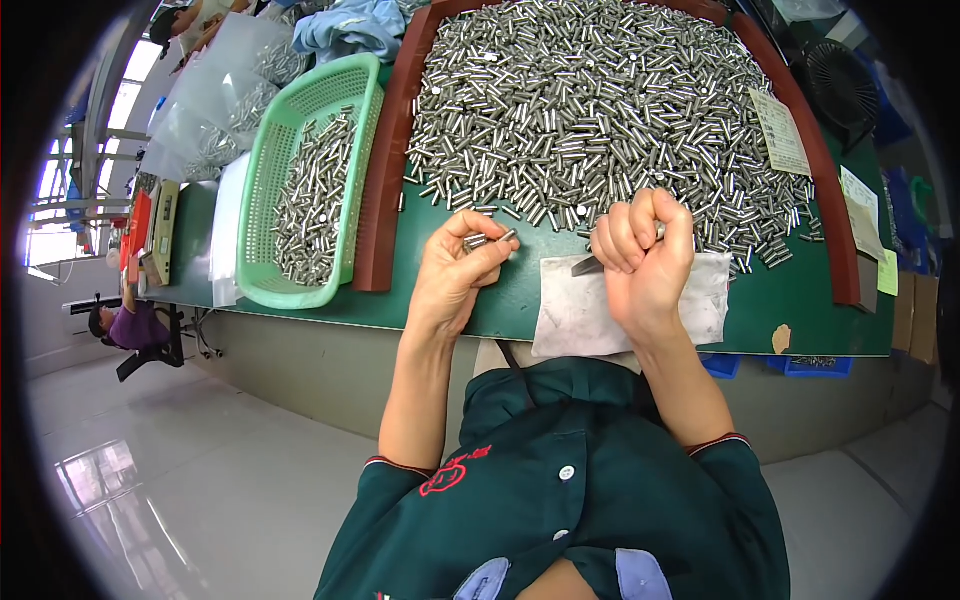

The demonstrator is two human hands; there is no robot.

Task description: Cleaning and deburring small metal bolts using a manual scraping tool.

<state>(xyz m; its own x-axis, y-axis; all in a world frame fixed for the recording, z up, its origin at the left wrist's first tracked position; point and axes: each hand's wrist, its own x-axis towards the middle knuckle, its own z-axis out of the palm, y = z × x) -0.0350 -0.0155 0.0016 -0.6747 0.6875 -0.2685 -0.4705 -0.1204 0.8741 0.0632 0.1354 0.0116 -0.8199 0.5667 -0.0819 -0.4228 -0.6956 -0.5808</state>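
Note:
My left hand (458, 268) is closed around a few short metal pins (508, 236), one of them poking out between thumb and forefinger. To its right, my right hand (648, 262) makes a fist over a white cloth (562, 312) on the table. A flat grey metal blade (587, 266) sticks out of that fist on its left side; its other end is hidden in the fingers. Something small and shiny shows by the right thumb, too small to name. Just beyond both hands spreads a wide heap of loose metal pins (590, 110).
Dark red rails (376, 225) border the heap on the green table (450, 312). At left stands a green basket (262, 285) partly filled with pins, beside clear plastic bags (205, 105). Paper slips (780, 130) and a black fan (838, 85) are at right. Blue bins (812, 366) sit below the edge.

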